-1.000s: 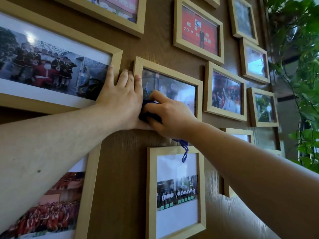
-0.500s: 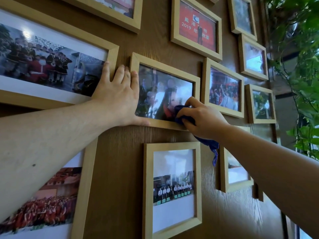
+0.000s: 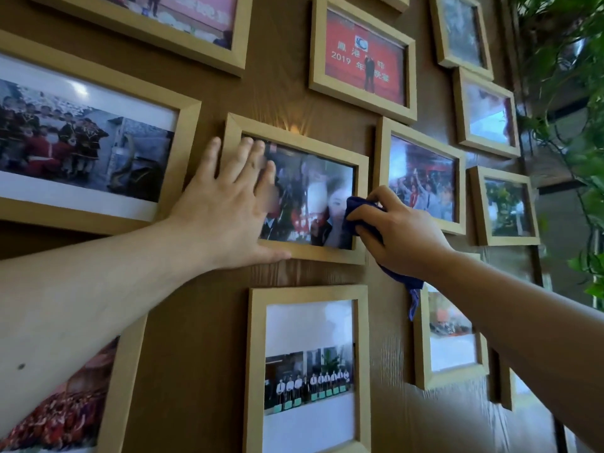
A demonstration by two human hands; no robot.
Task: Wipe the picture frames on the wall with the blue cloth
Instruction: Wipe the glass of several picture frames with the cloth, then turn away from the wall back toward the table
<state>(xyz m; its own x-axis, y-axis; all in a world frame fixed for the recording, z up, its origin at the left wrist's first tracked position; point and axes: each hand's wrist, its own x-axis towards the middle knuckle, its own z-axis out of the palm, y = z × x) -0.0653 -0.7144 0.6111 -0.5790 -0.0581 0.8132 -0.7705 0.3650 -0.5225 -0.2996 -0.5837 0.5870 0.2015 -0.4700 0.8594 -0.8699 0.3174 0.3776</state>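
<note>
Blue cloth [image 3: 354, 212]: bunched up in the right hand and pressed on the glass near the right edge of the middle frame. A loose tail of it hangs down below the wrist.
Middle frame [image 3: 295, 134]: light wood, hanging on the brown wall [image 3: 196, 322] among many other frames. Its picture is blurry.
Right hand [image 3: 397, 235]: fingers closed tight around the cloth, rubbing at the frame's lower right part.
Left hand [image 3: 225, 207]: open and flat, holding nothing. Its fingers lie over the frame's left edge and the thumb runs along the bottom edge, so I think it keeps the frame from swinging.
Step now: wiping the glass of this one frame, I think.
Next move: likely wiping the wood edges, then going on to a neighbour such as the red frame [image 3: 361, 58] above or the tall frame [image 3: 307, 367] below. The press should be soft.
Plant [image 3: 575, 103]: green leaves at the wall's right edge.
</note>
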